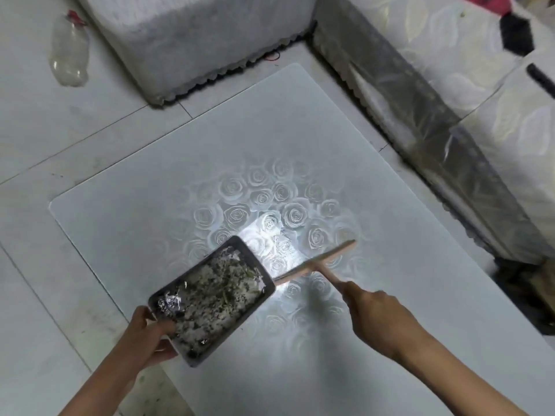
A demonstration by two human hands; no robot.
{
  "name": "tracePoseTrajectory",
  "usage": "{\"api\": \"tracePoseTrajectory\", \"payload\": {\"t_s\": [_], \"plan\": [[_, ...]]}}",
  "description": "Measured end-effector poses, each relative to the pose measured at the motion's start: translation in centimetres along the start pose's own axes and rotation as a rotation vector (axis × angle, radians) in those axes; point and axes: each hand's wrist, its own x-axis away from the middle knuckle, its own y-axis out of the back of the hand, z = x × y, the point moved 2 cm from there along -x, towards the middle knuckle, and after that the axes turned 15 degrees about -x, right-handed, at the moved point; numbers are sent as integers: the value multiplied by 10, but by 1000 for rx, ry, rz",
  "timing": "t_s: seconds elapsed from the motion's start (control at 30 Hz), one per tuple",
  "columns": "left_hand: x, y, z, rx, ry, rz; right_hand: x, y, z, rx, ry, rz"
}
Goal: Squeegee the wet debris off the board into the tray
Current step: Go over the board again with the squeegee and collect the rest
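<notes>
Both grips hold: your left grip (150, 334) the tray (192, 267) of debris (216, 298) at the board's (150, 220) near edge, your right grip (375, 313) the squeegee (318, 261)

We saw only the person's two arms. The left forearm (111, 382) and the right forearm (450, 373) were bare along all of their visible length, slim and smooth. The left hand (151, 334) and the right hand (372, 307) were bare as well. The right hand was blurred, so we could make out no finer detail on it.
</notes>
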Motion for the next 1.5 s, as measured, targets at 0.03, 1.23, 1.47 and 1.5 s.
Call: {"api": "tracePoseTrajectory", "payload": {"t_s": [0.03, 1.23, 1.47, 1.5], "plan": [[3, 2, 1, -7, -3, 5, -4, 9, 4, 25, -6, -1], [25, 29, 167, 332, 179, -80, -29, -33, 134, 143, 316, 1], [36, 18, 197, 465, 181, -118, 20, -96, 68, 145, 310, 98], [37, 17, 199, 477, 185, -121, 32, -97, 53, 138, 312, 109]]}}
